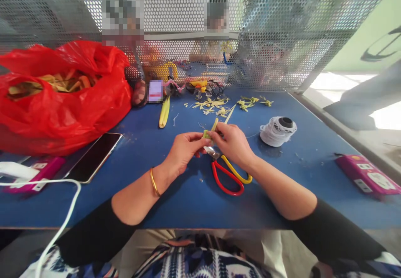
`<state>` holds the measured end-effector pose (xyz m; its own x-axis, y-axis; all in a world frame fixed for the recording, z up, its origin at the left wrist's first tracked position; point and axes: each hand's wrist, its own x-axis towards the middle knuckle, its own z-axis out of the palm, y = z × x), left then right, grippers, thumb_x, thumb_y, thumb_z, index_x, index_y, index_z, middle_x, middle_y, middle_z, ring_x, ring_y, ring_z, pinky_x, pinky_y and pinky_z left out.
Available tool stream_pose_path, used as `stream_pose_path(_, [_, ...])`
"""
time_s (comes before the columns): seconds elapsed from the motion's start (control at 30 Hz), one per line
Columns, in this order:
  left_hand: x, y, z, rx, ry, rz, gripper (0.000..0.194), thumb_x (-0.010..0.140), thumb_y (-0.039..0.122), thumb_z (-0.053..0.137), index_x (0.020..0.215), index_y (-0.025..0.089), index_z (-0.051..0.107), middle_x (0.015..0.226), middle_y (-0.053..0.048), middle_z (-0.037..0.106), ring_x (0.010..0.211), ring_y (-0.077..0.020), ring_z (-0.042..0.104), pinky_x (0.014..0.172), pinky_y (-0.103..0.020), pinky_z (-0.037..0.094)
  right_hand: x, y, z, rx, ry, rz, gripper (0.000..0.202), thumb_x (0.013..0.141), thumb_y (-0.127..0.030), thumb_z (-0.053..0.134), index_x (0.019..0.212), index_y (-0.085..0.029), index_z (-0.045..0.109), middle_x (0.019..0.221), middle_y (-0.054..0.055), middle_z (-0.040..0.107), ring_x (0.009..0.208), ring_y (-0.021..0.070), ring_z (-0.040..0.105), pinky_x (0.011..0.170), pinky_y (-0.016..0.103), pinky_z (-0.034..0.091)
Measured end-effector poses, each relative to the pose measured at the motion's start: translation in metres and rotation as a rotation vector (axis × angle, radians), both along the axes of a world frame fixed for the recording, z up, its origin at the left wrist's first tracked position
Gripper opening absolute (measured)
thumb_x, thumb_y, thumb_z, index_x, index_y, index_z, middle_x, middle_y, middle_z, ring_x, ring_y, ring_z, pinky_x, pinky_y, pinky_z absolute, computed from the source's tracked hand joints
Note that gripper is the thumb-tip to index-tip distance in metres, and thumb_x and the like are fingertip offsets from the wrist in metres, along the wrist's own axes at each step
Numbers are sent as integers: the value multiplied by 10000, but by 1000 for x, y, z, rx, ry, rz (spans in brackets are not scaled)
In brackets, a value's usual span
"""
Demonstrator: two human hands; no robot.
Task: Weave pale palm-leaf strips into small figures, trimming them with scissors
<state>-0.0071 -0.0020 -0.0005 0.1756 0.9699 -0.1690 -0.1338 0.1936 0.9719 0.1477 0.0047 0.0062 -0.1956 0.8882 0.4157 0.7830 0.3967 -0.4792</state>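
Observation:
In the middle of the table, my left hand [184, 149] pinches a small pale-green husk strip [206, 134] that looks folded. My right hand [234, 143] meets it from the other side, its fingers closed on the strip's upright end [214, 124]. Just below the fingertips lie scissors [228, 179] with one red and one yellow handle, the blades partly hidden under my hands. A spool of white thread [277, 132] stands to the right, and a fine thread runs from it toward my right hand. Beyond my hands are cut husk bits [213, 105] and small knotted husk pieces [248, 103].
A red plastic bag [106, 98] of dry husks fills the left side. A phone [95, 156] and a white cable [73, 200] lie nearby. A yellow-green husk bundle [164, 113] lies ahead. A magenta box [368, 174] sits right. A perforated metal screen [266, 31] borders the back.

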Motion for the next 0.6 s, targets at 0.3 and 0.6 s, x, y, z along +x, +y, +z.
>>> stream_pose_path(0.3, [-4,7,7,-160,-172,156,201,583,231,845,699,142,707,647,-21,694,514,-80,576,475,-188,422,11,0,5,516,-307,121,207,952,-363,537,877,-223,670,984,63,711,933,217,572,916,377,345])
stream_pose_path(0.6, [-1,6,1,-110,-211,168,207,572,220,838,725,145,720,662,-17,693,593,-102,623,558,-207,473,-1,-12,2,489,-423,186,291,972,-285,483,752,-187,646,712,35,660,729,186,515,767,350,314])
